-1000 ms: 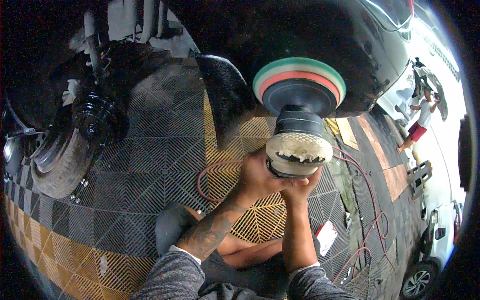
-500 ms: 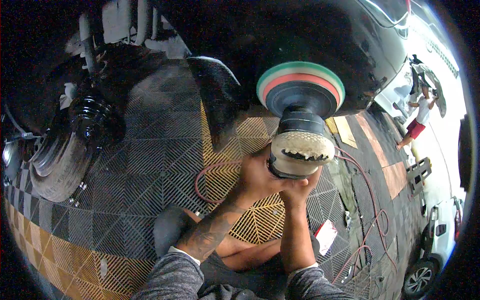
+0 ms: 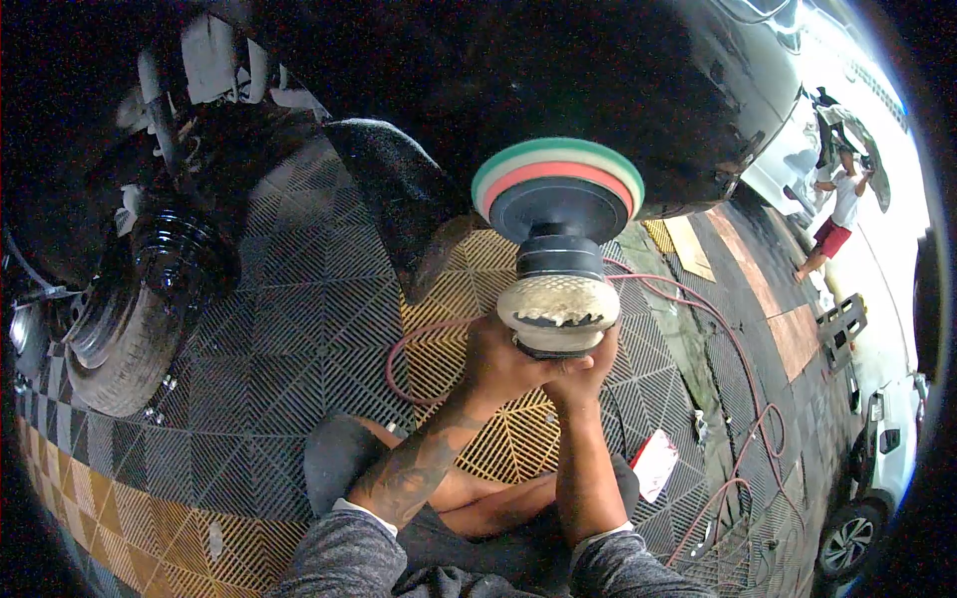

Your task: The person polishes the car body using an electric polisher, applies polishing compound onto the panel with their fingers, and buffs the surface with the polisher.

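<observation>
A round polisher (image 3: 558, 259) with a worn cream cover is held upright in front of me. Its pad (image 3: 558, 169), layered green, white and red, is up against or just before the dark glossy car panel (image 3: 618, 90); the exact contact is hidden. My left hand (image 3: 503, 359) wraps round the lower body of the tool from the left side. From the right, my right hand (image 3: 588, 374) grips the same body, and the two hands meet beneath it. Some fingers are hidden behind the tool.
A tire (image 3: 125, 359) lies at the left near dark suspension parts. A red hose (image 3: 733, 329) loops across the tiled floor (image 3: 289, 329). A red and white packet (image 3: 654, 465) lies right of my legs. A person (image 3: 842, 209) stands far right; a white car (image 3: 892, 439) is below.
The polisher and both hands have shifted left and slightly down along the dark panel. The two hands keep their hold. The view has turned a little.
</observation>
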Available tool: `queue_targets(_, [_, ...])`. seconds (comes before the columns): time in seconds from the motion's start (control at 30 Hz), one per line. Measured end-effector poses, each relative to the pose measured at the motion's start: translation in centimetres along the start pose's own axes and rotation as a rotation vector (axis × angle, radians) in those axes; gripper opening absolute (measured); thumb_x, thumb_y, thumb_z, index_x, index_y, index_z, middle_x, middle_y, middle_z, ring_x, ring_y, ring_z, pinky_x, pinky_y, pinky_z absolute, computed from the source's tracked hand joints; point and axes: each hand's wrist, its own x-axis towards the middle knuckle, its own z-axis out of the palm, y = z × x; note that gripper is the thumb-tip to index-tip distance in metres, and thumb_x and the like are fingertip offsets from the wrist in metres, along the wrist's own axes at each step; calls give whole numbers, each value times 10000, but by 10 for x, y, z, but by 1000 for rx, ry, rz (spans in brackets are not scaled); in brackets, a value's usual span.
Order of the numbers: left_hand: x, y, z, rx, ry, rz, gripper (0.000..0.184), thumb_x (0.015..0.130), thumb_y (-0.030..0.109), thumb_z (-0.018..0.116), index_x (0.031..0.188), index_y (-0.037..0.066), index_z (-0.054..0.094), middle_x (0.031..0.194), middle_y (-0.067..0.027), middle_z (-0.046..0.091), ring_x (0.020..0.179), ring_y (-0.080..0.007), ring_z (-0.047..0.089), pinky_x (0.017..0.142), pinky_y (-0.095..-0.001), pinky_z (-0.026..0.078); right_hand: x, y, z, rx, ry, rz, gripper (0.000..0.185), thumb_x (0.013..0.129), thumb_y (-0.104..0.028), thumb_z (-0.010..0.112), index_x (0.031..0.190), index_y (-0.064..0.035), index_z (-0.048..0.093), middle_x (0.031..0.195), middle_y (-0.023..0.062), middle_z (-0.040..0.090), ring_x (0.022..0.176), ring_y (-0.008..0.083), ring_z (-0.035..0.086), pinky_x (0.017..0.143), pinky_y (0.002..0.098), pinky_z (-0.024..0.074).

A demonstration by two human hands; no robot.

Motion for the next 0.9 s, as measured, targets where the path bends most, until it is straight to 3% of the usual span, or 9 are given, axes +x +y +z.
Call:
queue_targets(0.17, [2, 0, -4, 71, -41, 30, 748, 625, 498, 928, 1113, -4, 666, 969, -147, 742, 890, -271, 742, 779, -379, 588, -7, 2, 4, 147, 9, 119, 849, 759, -203, 825, 1444, 29, 379, 1353, 177, 565, 1238, 269, 568, 1067, 393, 441])
queue_targets(0.23, [3, -1, -2, -53, -23, 10, 757, 628, 496, 927, 1119, -14, 660, 987, -153, 740, 904, -275, 741, 783, -379, 587, -7, 1, 5, 115, 58, 65, 838, 758, -185, 821, 1439, 31, 383, 1350, 179, 566, 1233, 271, 571, 1065, 393, 442])
queue_targets(0.43, [1, 8, -5, 9, -17, 4, 769, 630, 487, 928, 1139, -17, 648, 990, -162, 734, 907, -277, 739, 790, -375, 589, 4, -14, 0, 1, -18, -22, 874, 741, -194, 840, 1443, 36, 372, 1345, 178, 565, 1233, 274, 567, 1073, 400, 433])
queue_targets(0.53, [4, 9, -6, 53, 0, 41, 748, 632, 479, 929, 1123, -13, 653, 974, -159, 735, 906, -268, 740, 788, -376, 590, -4, 2, 6, 127, 53, 26, 888, 736, -198, 848, 1445, 34, 368, 1348, 182, 564, 1238, 275, 565, 1075, 401, 431])
queue_targets(0.9, [-1, -1, -4, 8, -48, -11, 733, 623, 467, 935, 1114, -3, 661, 975, -148, 741, 899, -274, 740, 787, -380, 586, -9, 7, 6, 112, 19, 60, 881, 742, -185, 843, 1447, 33, 362, 1358, 186, 563, 1230, 277, 574, 1064, 398, 444])
